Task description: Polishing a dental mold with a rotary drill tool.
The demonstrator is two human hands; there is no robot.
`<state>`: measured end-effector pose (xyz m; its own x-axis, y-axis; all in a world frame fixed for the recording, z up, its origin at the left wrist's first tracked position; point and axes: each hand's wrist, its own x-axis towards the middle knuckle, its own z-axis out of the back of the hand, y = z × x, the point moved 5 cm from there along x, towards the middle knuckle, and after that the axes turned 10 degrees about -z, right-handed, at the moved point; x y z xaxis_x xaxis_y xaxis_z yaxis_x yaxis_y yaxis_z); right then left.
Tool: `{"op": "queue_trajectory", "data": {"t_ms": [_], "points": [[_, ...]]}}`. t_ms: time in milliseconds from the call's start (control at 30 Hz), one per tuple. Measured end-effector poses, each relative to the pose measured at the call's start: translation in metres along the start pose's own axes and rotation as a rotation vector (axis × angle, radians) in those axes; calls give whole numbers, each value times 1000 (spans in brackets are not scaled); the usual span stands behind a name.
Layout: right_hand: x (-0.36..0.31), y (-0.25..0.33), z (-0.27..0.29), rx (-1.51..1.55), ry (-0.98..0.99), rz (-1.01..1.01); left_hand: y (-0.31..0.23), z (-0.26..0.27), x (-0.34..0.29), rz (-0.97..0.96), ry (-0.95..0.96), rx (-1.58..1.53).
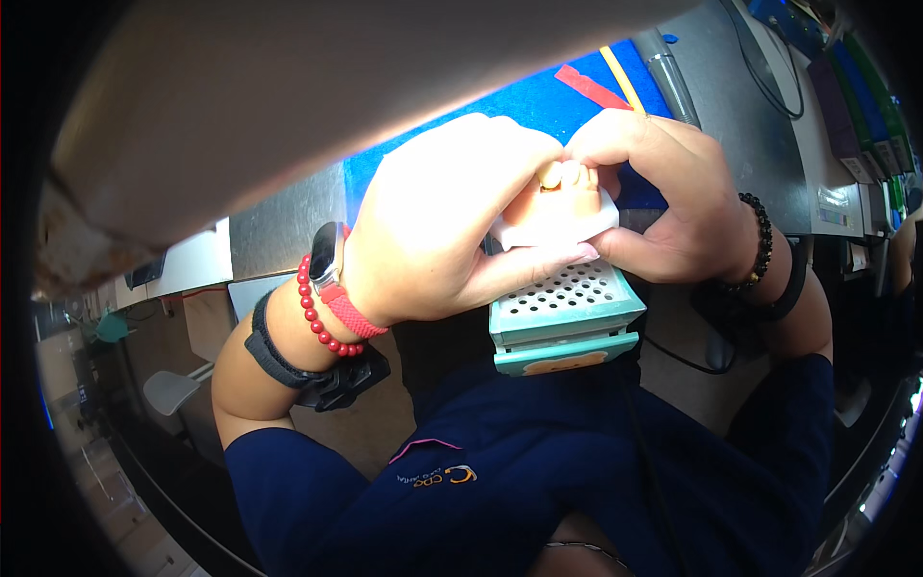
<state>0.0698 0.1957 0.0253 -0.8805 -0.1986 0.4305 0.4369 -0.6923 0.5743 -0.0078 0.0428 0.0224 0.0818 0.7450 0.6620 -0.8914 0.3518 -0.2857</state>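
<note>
A dental model [556, 219] with a pinkish gum part, several tooth shapes and a white base is held up between my two hands under bright light. My left hand [428, 216] is closed on its left side, the thumb along the lower edge of the base. My right hand [668, 197] pinches its right side, with the thumb at the lower right corner. Both sets of fingertips meet near the teeth and are partly hidden. Glare washes out my left hand and much of the model. Below it stands a teal box [567, 337] with a white perforated top.
A blue mat [529, 117] lies on the bench, bearing a red strip [591, 88] and a yellow stick [623, 81]. Beside them is a grey cylindrical tool [667, 77]. A large, blurred pale shape [250, 115] crosses the upper left. Binders [870, 115] stand at the far right.
</note>
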Motion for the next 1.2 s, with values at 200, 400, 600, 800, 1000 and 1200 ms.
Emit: {"op": "queue_trajectory", "data": {"t_ms": [200,400,600,800,1000,1200], "points": [[-1,0,0,-6,-17,20,0,0,1,-4,-2,2],[-1,-1,-1,0,5,-10,0,-1,0,-2,-2,-4],[-1,-1,0,3,-2,-3,0,0,0,-4,-5,-5],[-1,-1,-1,10,2,1,-1,0,1,-5,-4,-2],[-1,-1,-1,-7,2,5,-1,0,1,-9,-8,-4],[-1,0,-1,-5,-8,10,-1,1,1,-12,-7,1]]}}
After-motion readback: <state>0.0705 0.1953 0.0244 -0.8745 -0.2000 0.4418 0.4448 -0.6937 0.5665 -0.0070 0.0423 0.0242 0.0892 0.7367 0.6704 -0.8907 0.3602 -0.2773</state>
